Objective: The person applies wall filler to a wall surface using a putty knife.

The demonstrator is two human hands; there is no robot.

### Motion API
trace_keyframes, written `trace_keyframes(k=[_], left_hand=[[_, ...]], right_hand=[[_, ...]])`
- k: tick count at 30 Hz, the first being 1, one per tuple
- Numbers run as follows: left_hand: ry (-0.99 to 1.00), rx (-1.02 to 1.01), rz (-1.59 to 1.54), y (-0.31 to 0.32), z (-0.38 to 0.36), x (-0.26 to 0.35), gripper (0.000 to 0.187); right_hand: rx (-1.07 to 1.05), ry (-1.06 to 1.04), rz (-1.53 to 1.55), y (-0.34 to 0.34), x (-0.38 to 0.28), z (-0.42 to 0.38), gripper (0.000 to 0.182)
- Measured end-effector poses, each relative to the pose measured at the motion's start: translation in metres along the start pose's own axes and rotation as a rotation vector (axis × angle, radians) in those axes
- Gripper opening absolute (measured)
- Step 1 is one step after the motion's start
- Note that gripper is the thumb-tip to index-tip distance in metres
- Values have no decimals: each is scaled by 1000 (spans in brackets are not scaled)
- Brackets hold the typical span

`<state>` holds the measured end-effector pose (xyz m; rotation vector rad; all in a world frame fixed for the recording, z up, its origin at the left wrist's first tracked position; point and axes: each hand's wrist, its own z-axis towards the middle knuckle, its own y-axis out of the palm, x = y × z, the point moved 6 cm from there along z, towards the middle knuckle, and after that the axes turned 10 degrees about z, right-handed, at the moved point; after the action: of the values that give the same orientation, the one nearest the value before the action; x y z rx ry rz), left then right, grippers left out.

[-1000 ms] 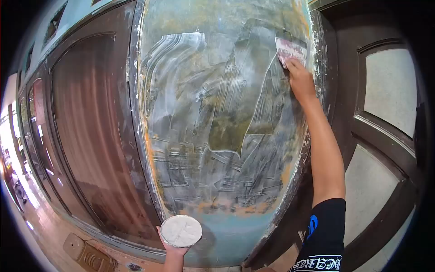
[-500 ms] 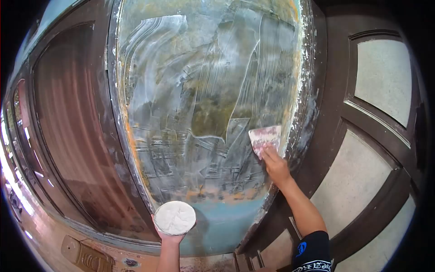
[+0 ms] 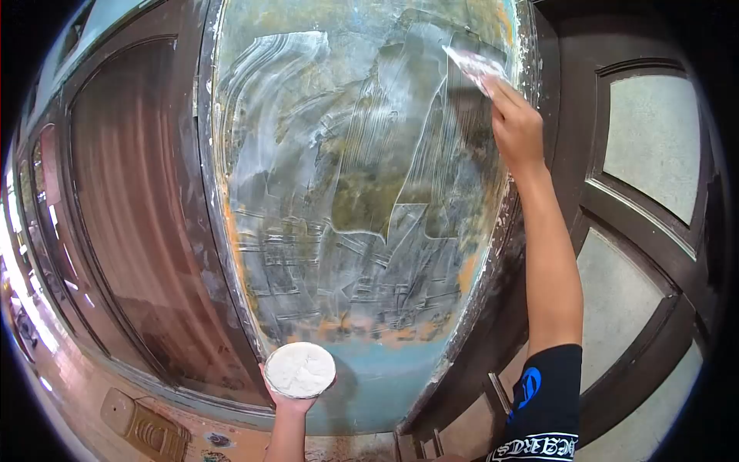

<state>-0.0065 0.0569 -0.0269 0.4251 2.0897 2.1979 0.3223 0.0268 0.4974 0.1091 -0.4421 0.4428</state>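
In my right hand (image 3: 517,127) is a flat putty scraper (image 3: 476,66), gripped at its lower end. Its edge is at the upper right of the wall panel (image 3: 362,177), tilted sharply to the surface. Streaks and ridges of pale, wet-looking filler cover much of this panel. Low in the view, my left hand (image 3: 289,402) supports a round container (image 3: 300,369) of white putty from beneath. The putty's top is smooth with a few creases. Most of the left fingers are hidden under the container.
Dark wooden frames stand on both sides, with a brown panel (image 3: 127,208) at left and a door with pale panes (image 3: 650,138) at right. A brown plastic stool (image 3: 142,427) is on the floor at lower left. Bare blue-green wall (image 3: 385,377) shows below the filler.
My right hand has swept the scraper upward along the panel's right side, leaving a smoother, darker strip. My left hand and the putty container have hardly moved.
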Motion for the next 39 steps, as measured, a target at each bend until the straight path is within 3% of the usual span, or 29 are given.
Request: trace_keyframes(k=[2,6,11,22,25,27,31,34,37,39], left_hand=[[0,-4,4,7,-7,0,88],[14,-5,-31,-3,-6,11,88],[87,-64,193,-6,-8,21,89],[45,-40,255,-2,-21,12,88],[38,-33,116,-14,-19,23,88],[10,-21,-4,-12,-26,25,89],[75,-44,244,-11,-30,28,89],[61,-37,247,-11,-30,24,89],[49,-13,234,-10,-35,26,89],[43,-2,229,-10,-38,31,88]], right_hand=[[2,15,-15,17,14,0,33],[-251,56,-144,74,29,-54,43],[-353,86,-112,79,-25,-127,45],[-622,101,97,47,-143,-263,47],[-637,202,185,12,-162,-239,44],[-557,145,128,-2,-147,-196,42],[-168,148,-46,1,-75,-82,43],[-60,184,-57,26,-37,-39,44],[-118,158,-47,61,-36,-65,36],[-186,178,-93,78,-51,-110,40]])
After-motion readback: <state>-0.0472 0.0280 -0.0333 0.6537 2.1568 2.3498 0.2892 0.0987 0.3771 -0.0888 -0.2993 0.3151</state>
